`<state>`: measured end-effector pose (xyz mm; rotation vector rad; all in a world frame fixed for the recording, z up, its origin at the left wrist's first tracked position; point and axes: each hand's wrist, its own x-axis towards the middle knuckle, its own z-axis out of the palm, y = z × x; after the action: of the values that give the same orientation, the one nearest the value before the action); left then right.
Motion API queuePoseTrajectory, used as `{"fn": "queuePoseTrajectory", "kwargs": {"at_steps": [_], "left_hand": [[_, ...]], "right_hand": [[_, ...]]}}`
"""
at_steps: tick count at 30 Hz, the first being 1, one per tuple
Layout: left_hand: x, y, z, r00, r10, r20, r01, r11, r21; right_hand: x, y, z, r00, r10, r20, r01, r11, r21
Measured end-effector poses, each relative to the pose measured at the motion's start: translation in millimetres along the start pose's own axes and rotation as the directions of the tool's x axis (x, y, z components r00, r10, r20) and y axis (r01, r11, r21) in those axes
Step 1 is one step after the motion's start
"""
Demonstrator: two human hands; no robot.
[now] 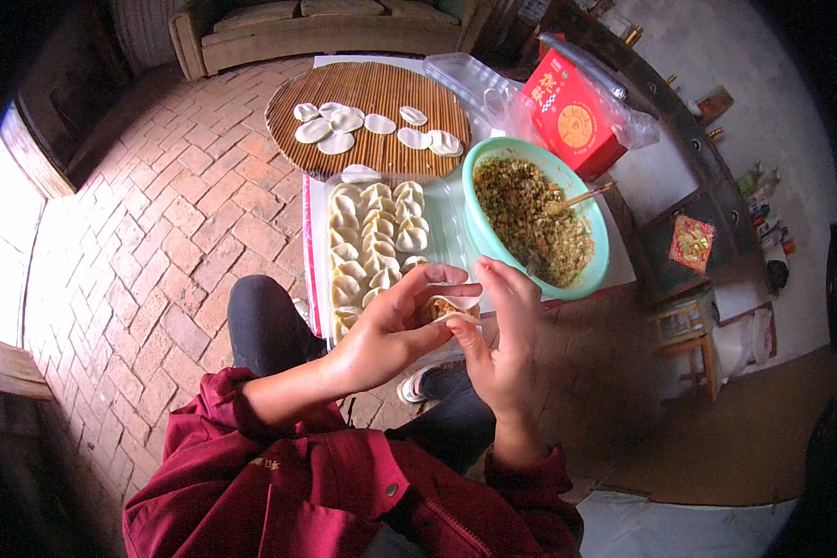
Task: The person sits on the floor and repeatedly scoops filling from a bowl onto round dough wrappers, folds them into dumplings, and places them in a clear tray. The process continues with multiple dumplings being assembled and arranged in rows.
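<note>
Between both hands is a dumpling wrapper [466, 305] with a mound of filling in it, its edges still apart at the side facing me. My left hand [383, 331] cups it from the left, thumb along the near edge. On the other side my right hand [506, 335] pinches the rim with its thumb and fingers. Beneath and beyond them, a clear plastic tray [446, 209] holds rows of folded dumplings [379, 237]. To the right stands a mint-green bowl [469, 202] of chopped filling [530, 216], with chopsticks [586, 195] stuck in it.
Flat wrappers [335, 125] lie on a round slatted mat [383, 157] at the back of the table. Behind the bowl are a red box [565, 111] and stacked clear plastic containers [467, 77]. A sofa [328, 42] stands beyond the brick floor [202, 188].
</note>
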<state>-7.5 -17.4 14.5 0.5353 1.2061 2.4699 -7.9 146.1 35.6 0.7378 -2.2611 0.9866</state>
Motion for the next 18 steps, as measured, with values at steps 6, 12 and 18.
{"fn": "queuePoseTrajectory", "kwargs": {"at_steps": [6, 12, 18], "left_hand": [[-2.4, -1.5, -1.0, 1.0, 0.001, 0.008, -0.002, 0.999, 0.052], [-1.9, -3.9, 2.0, 1.0, 0.001, -0.003, -0.001, 0.994, 0.105], [-2.5, -3.7, 2.7, 0.995, -0.097, -0.027, 0.1, 0.986, 0.135]], "right_hand": [[-5.5, 7.7, -6.8, 0.995, -0.036, 0.097, 0.041, 0.998, -0.045], [-10.2, 9.1, -3.0, 0.999, -0.053, -0.005, 0.053, 0.999, -0.01], [-20.7, 11.6, -0.8, 0.981, -0.159, -0.108, 0.132, 0.966, -0.22]]}}
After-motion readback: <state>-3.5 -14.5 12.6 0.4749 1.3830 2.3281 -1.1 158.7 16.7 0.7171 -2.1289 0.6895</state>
